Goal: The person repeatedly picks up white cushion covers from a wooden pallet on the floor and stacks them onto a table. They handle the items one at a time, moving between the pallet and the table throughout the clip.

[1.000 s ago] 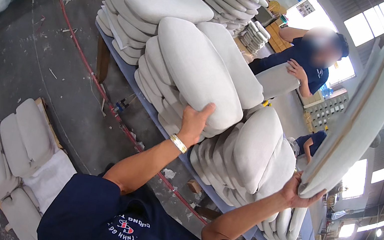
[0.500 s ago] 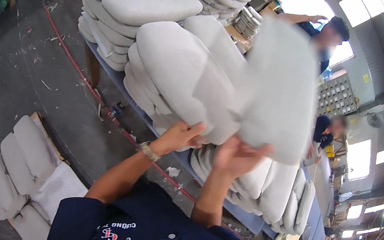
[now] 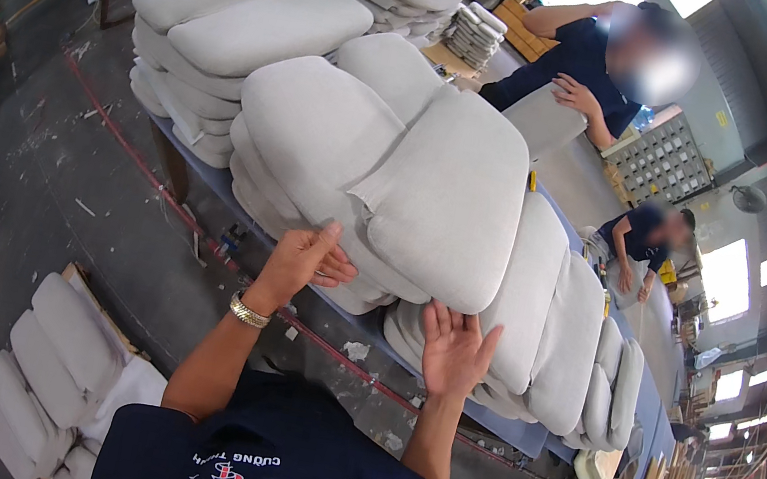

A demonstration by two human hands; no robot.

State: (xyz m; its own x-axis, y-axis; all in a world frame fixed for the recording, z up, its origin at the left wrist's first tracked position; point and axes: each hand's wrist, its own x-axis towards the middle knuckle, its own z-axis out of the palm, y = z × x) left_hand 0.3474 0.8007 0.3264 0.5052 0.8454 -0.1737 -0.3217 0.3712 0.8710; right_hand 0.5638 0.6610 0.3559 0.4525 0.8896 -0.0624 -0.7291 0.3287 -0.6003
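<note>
Cushion [image 3: 457, 196] now flatter, just beyond right fingertips [image 3: 437, 328]

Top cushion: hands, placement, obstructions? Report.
Left hand open, by the stack. Right hand open, palm up, at near edge of top cushion; contact unclear. Cushion overlaps those below. Nothing visibly blocking; co-worker's hand on another cushion beyond.

Your dark blue shirt [image 3: 300, 434] has printing on your chest. White letters [image 3: 256, 460] curve around a small red and white badge [image 3: 230, 474], with one row above it and one row below. In your head camera's view, the letters look upside down. High up on the wall behind the other workers, you can see a little yellow patch [image 3: 723, 120]. It is too small for you to read.
</note>
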